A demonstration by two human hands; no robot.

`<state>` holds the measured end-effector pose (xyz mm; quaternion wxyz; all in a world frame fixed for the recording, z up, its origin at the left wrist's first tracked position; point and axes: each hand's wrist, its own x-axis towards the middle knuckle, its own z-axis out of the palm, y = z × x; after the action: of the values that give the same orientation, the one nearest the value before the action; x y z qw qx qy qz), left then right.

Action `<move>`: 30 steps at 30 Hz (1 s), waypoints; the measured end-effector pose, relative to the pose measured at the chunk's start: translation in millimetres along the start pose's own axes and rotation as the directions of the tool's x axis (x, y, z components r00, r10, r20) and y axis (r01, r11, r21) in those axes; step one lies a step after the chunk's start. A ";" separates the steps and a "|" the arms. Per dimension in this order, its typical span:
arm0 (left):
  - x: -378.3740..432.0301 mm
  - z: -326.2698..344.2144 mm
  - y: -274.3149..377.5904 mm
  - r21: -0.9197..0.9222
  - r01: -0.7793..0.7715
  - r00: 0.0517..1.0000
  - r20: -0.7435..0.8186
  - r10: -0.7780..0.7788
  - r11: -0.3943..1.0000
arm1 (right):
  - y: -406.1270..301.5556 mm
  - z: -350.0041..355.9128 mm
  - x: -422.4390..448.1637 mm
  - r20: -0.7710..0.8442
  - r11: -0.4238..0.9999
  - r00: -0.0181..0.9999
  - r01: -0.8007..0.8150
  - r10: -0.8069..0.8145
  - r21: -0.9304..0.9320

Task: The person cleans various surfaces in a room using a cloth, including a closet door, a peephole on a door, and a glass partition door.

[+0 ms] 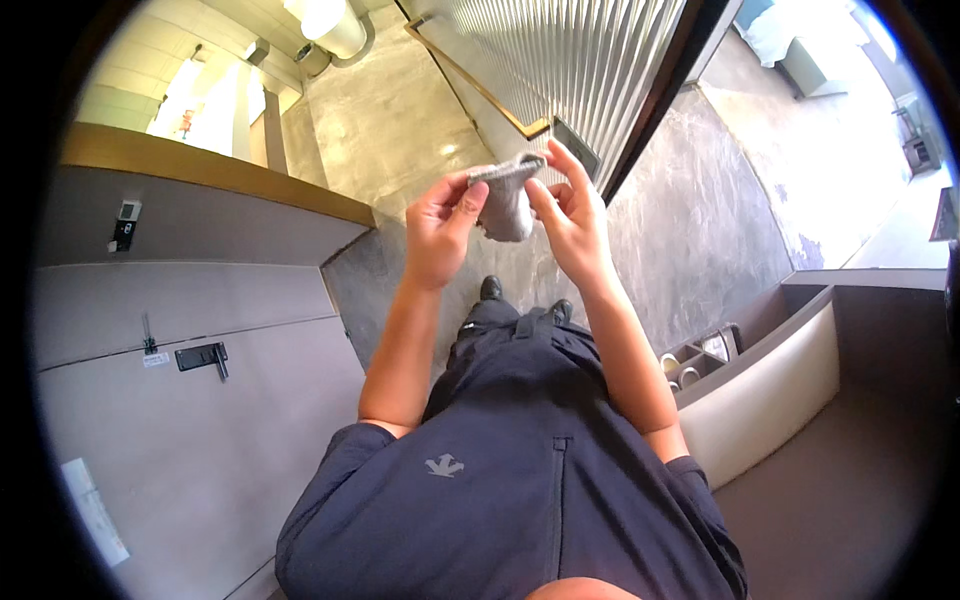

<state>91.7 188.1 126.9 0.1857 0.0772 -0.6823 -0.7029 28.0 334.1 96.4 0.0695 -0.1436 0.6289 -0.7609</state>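
Observation:
In front of my chest I hold up a small grey fabric piece (507, 206), tube-shaped with a thicker top rim; it could be a sock or a pouch. My left hand (442, 229) pinches the left end of the rim, thumb on the near side. At the right end, the thumb and a raised finger of my right hand (576, 214) hold the rim. The cloth hangs down between both hands. Below it, my dark shoes (491, 288) stand on the grey floor (660, 217).
A ribbed glass door (555, 60) with a brass handle (480, 79) stands ahead. On the left is a grey door (225, 435) with a black lever handle (202, 357). A shelf unit (780, 315) holding slippers (679, 371) is at right, beside a pale cushioned panel (765, 397). A toilet (334, 30) stands far off.

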 end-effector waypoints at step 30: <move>39.0 -15.4 1.6 0.006 0.131 0.983 0.132 -0.131 0.991 | 21.8 -7.4 -28.0 0.486 0.626 0.827 -0.542 0.282 0.560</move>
<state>61.7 159.5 133.2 0.0936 0.0750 -0.6857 -0.7179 50.6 344.7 70.2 0.4037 -0.0911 0.2998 -0.8596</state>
